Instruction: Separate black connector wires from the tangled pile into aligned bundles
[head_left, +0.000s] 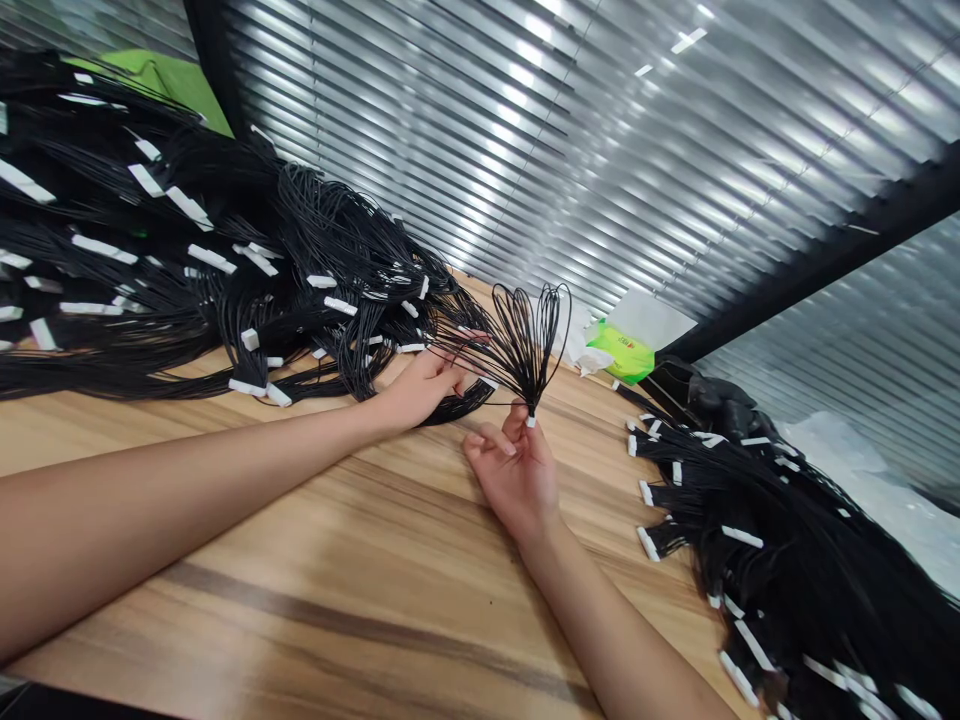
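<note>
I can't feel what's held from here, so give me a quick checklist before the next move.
1. Right hand has the looped wire bundle near its white end piece: ok.
2. Left hand has a firm hold: cannot tell; it is among black wires, grip partly hidden.
3. Held bundle untangled from the wires at the left hand: cannot tell; strands overlap in this view.
4. White pieces on the left pile lined up: not ok; they point various ways.
5. Right pile apart from the right hand: ok; tabletop shows between.
</note>
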